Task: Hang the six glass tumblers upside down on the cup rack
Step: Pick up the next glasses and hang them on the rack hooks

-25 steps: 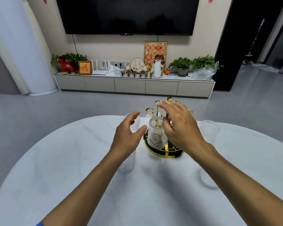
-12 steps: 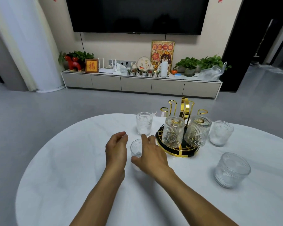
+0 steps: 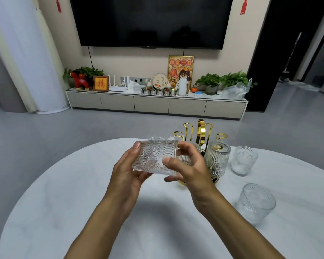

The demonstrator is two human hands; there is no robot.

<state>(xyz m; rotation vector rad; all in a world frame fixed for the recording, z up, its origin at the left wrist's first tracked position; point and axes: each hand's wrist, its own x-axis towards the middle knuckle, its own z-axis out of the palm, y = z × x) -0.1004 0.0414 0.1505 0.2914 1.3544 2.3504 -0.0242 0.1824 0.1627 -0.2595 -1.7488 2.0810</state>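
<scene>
Tumbler in transfer: held on its side, mid-turn toward the rack.

Left hand (image 3: pixel 127 172) and right hand (image 3: pixel 185 165) both clasp one pressed-glass tumbler (image 3: pixel 153 158), ribbed with rosettes, above the white table (image 3: pixel 82 202); next, by my reading: tip it mouth-down onto a free gold prong. Beyond: cup rack (image 3: pixel 201 135) with one hung tumbler (image 3: pixel 218 158) in plain view; two upright tumblers stand right of it.

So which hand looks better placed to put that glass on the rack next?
Probably the right hand: it grips the tumbler on the side nearest the cup rack, which stands to the right. The left hand holds the far side.
</scene>
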